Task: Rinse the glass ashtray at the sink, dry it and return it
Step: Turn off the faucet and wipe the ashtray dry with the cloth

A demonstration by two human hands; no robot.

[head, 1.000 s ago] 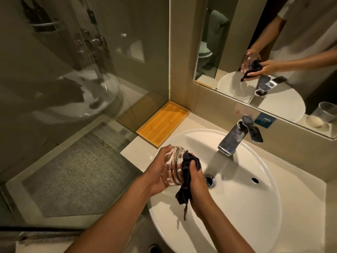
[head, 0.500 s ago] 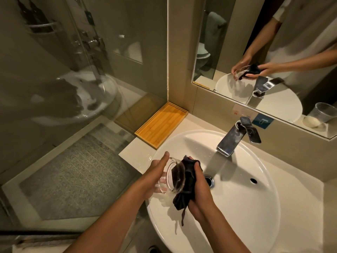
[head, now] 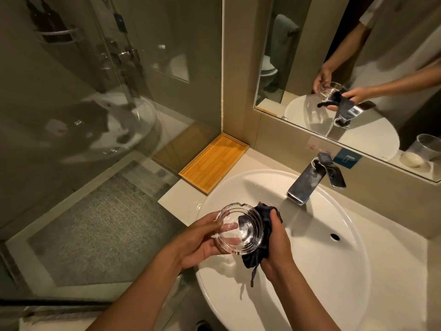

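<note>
The round clear glass ashtray is held over the left rim of the white sink, its hollow facing up toward me. My left hand cups it from below and from the left. My right hand grips a dark cloth bunched against the ashtray's right side, with a strand hanging down. No water runs from the chrome tap.
A bamboo tray lies on the counter in the corner left of the sink. A glass shower wall stands at the left. The mirror hangs above the tap, and a plastic cup and soap show only as reflections in it.
The ashtray has turned from standing on edge to lying level with its hollow up. The cloth has shifted from its face to its right side.
</note>
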